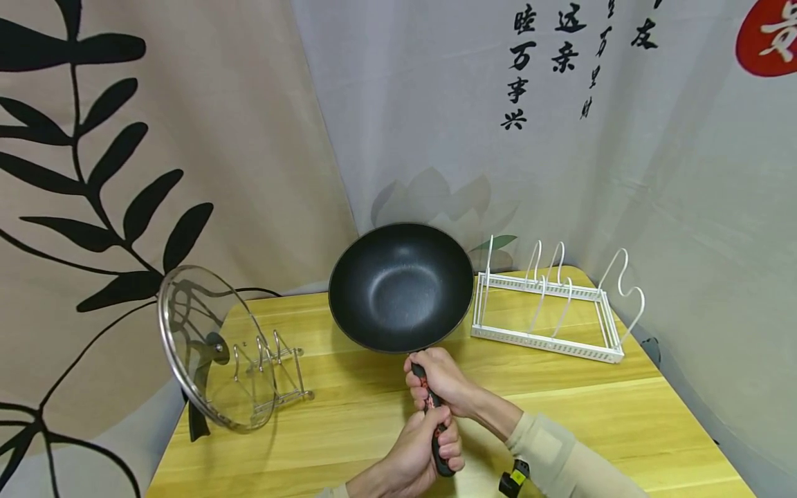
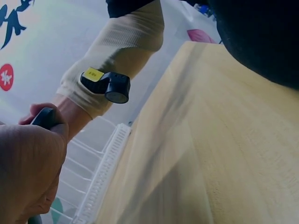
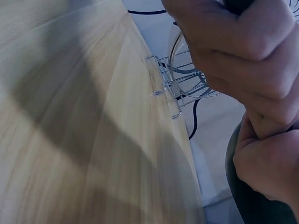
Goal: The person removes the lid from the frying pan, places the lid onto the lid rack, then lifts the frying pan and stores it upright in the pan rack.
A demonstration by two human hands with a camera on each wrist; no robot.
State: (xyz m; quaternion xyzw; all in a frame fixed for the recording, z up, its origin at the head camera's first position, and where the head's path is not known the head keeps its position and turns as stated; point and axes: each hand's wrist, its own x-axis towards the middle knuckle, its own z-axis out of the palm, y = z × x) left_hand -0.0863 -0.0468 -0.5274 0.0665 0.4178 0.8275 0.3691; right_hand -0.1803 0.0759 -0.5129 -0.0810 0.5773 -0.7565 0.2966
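Observation:
A black wok (image 1: 405,283) is raised over the table, its dark inside tilted toward the head camera. Both hands grip its long black handle (image 1: 443,465), which has red markings. My right hand (image 1: 438,380) holds the part close to the pan. Just below, my left hand (image 1: 418,449) wraps the lower part, with the butt of the handle showing under its fingers. In the left wrist view the left hand (image 2: 28,172) fills the lower left corner. Curled fingers and a dark edge of the wok (image 3: 254,198) appear in the right wrist view.
On the left, a glass lid (image 1: 191,304) with a metal rim stands upright in a silver wire rack (image 1: 301,373). A white rack (image 1: 548,342) with tall wire dividers is at the right of the wooden table (image 1: 560,415). Printed curtains (image 1: 423,104) hang behind.

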